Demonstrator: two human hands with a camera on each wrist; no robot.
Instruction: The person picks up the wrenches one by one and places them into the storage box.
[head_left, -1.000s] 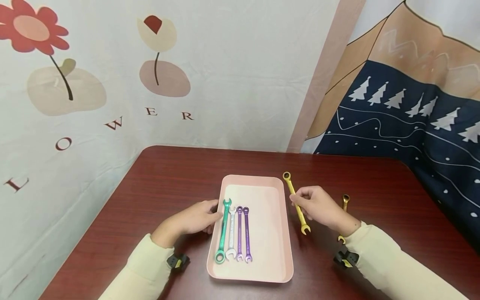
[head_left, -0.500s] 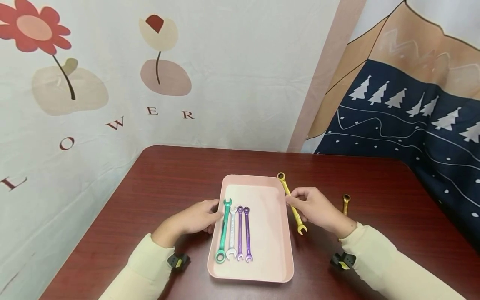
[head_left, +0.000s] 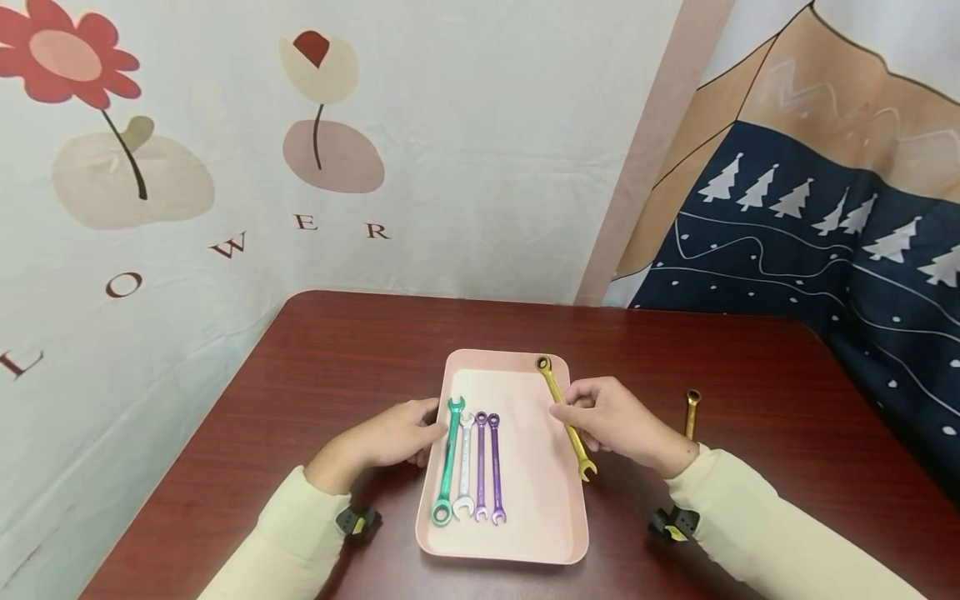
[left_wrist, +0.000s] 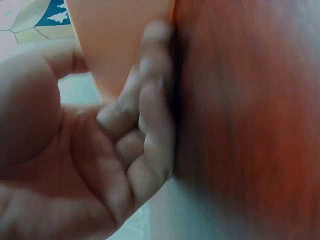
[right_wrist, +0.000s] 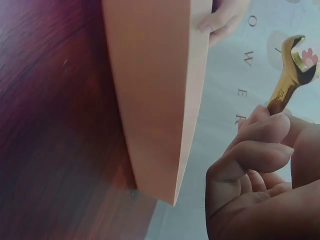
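Note:
In the head view my right hand [head_left: 611,417] pinches a yellow-gold combination wrench [head_left: 555,385] over the right rim of a pink tray [head_left: 532,525]. The wrench's ring end points away, and its open jaw [right_wrist: 300,65] shows large in the right wrist view. My left hand [head_left: 386,437] holds the tray's left side, thumb at the rim and fingers [left_wrist: 157,100] against the outer wall. Inside the tray, side by side on the left, lie a green wrench [head_left: 448,462], a silver wrench [head_left: 465,467] and two purple wrenches [head_left: 481,467].
Another gold wrench [head_left: 692,412] lies on the dark red table [head_left: 360,350] to the right, partly hidden by my right forearm. Behind the table hang a white flower-print cloth [head_left: 480,167] and a navy tree-print cloth [head_left: 750,242].
My right hand has moved left with the gold wrench, from beside the tray to over its right rim. My left hand has stayed at the tray's left edge.

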